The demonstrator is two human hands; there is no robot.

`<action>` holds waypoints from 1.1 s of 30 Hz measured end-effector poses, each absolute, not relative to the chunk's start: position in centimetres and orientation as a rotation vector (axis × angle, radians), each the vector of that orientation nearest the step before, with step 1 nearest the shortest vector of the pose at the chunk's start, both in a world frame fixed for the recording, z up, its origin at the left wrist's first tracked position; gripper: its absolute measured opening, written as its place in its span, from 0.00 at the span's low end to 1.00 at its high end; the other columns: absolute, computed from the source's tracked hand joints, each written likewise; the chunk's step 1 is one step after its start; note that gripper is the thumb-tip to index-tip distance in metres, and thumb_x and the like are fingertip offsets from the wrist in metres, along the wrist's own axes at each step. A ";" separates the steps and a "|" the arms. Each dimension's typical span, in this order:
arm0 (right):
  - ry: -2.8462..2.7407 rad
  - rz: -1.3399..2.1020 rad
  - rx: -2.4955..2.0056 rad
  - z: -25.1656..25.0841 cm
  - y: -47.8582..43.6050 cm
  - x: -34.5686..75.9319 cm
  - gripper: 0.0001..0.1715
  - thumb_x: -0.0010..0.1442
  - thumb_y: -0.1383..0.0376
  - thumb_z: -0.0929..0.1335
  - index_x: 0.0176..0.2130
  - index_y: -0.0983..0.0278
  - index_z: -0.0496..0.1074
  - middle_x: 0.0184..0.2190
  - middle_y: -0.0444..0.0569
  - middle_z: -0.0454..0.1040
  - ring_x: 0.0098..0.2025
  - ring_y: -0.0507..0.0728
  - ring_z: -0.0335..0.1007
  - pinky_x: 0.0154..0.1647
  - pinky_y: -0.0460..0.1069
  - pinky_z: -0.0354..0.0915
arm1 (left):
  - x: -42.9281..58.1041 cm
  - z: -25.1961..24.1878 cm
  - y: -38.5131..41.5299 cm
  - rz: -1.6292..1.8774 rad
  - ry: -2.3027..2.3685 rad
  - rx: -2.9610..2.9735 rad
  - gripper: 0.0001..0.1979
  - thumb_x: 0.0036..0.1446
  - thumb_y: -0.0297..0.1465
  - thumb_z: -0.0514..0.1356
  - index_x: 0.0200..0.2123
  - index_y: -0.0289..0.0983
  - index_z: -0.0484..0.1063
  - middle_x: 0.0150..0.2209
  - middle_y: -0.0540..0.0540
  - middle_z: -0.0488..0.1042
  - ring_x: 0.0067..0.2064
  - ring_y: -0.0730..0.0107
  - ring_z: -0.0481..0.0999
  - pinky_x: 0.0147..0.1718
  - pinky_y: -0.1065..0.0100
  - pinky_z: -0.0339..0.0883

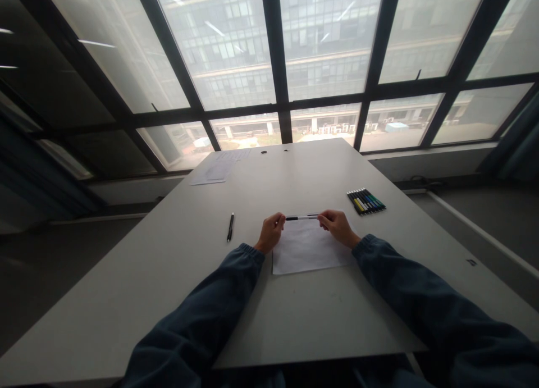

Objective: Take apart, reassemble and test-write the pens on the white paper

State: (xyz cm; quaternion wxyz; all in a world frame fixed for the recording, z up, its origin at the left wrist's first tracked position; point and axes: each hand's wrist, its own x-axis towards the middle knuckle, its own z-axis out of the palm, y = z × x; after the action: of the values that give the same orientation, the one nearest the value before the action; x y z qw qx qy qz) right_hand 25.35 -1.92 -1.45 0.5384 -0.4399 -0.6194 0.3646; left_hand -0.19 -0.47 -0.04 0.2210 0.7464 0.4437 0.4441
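A thin pen (301,217) with a white barrel and dark ends is held level between both hands, just above the far edge of a white sheet of paper (309,250). My left hand (270,231) is closed in a pinch on the pen's left end. My right hand (337,226) is closed in a pinch on its right end. Both wrists rest near the sheet on the grey table (177,298).
A black pen (230,227) lies on the table to the left. A row of several coloured markers (366,201) lies to the right. Printed sheets (219,168) sit at the far left corner. Large windows (320,40) stand behind the table.
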 end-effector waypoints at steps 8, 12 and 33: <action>-1.483 0.853 -1.017 -1.7 -1.9 25.3 0.21 0.54 0.49 0.72 0.29 0.65 0.74 0.21 0.47 0.72 0.21 0.52 0.64 0.22 0.47 0.62 | -0.1 -0.5 -0.3 1.241 1.275 2.073 0.25 0.67 0.43 0.48 0.19 0.38 0.58 0.17 0.53 0.59 0.22 0.74 0.59 0.24 0.71 0.54; -1.479 0.852 -1.010 -1.5 -2.0 25.1 0.20 0.54 0.50 0.72 0.28 0.64 0.74 0.20 0.46 0.72 0.21 0.52 0.64 0.23 0.47 0.62 | -0.1 -0.6 -0.2 1.228 1.283 2.055 0.26 0.66 0.45 0.47 0.19 0.38 0.60 0.17 0.53 0.59 0.22 0.74 0.60 0.24 0.70 0.54; -1.374 0.815 -1.052 -1.9 -1.5 25.3 0.22 0.55 0.49 0.70 0.28 0.65 0.74 0.21 0.46 0.72 0.21 0.51 0.63 0.22 0.46 0.61 | 0.4 -0.7 0.2 1.349 1.230 2.017 0.08 0.58 0.36 0.62 0.38 0.38 0.76 0.32 0.46 0.78 0.32 0.69 0.76 0.27 0.71 0.69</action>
State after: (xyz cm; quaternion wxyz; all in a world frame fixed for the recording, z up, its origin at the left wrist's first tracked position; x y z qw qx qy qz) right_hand 25.32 -1.48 -1.86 0.5765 -0.4493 -0.5870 0.3481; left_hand 0.35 0.21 -0.73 0.2092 0.7251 0.4421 0.4848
